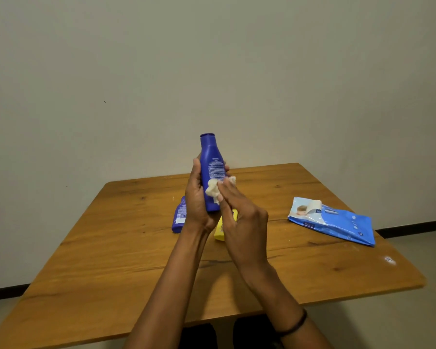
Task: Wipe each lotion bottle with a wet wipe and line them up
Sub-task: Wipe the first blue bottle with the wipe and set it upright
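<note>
The wooden table (111, 248) is filling the lower half of the view, its grain running across and a dark knot (142, 197) showing on the left. A blue pack (337, 222) is lying flat on the right side, its flap (312, 206) sticking up. A small white mark (390, 260) is sitting near the right edge. The plain pale wall (212, 59) is rising behind, a black skirting (413, 225) running along its foot above the grey floor (425, 250). Two dark shapes (249, 331) are lurking under the near edge, possibly shoes.
</note>
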